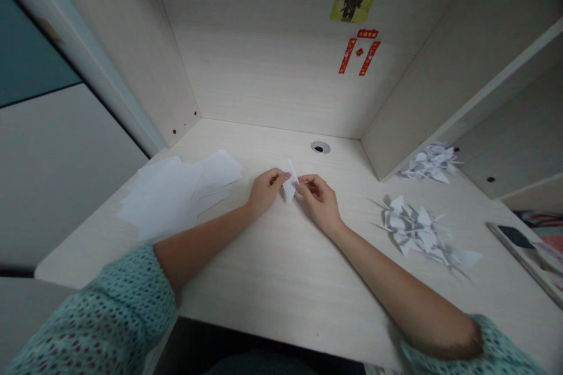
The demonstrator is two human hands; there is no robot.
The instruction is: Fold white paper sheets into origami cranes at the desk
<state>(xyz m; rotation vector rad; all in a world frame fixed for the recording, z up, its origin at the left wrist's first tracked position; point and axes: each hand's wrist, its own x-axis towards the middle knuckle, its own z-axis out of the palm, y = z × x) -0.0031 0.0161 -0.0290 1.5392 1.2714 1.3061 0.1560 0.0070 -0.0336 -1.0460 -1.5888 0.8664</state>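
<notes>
A small folded piece of white paper stands between my two hands at the middle of the pale wooden desk. My left hand pinches its left side with the fingertips. From the right, my right hand pinches the other side, fingers curled. Both forearms rest low over the desk, in teal knitted sleeves.
A loose stack of white paper sheets lies at the left. Several folded paper cranes lie at the right, with another pile on the side shelf. A cable hole is behind my hands. A dark phone sits at the right edge.
</notes>
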